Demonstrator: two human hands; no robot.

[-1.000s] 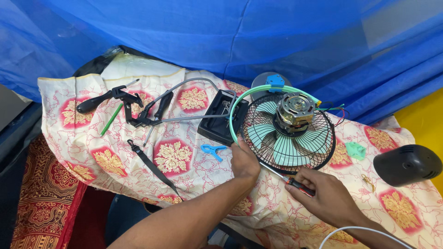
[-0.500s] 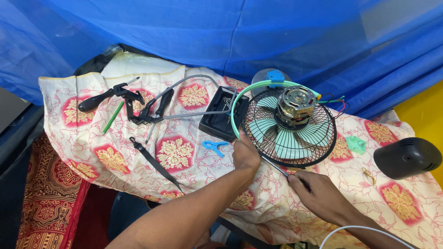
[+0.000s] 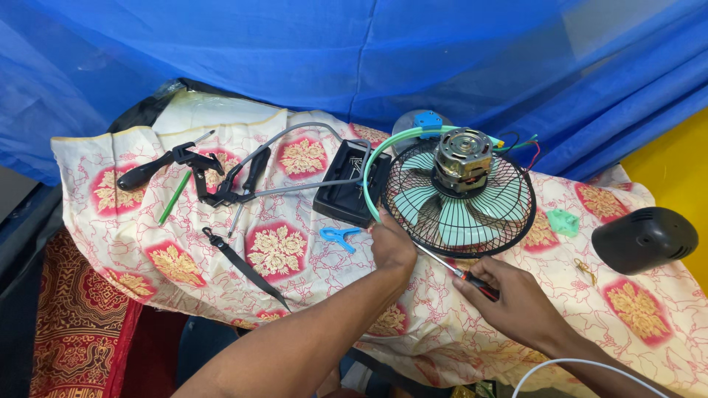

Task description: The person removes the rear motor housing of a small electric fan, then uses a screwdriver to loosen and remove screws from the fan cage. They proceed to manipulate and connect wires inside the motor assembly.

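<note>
One fan guard, one motor, one black tray, one blue clip, two green plastic pieces and two screwdrivers are counted on the patterned cloth.

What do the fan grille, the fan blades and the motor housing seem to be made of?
Fan grille: thin black wire, probably painted or coated metal, judging by the fine radial spokes.
Fan blades: pale green, smooth and matte, likely moulded plastic.
Motor housing: bare metal, silvery with a brassy shine; copper-coloured parts show at the side.
</note>
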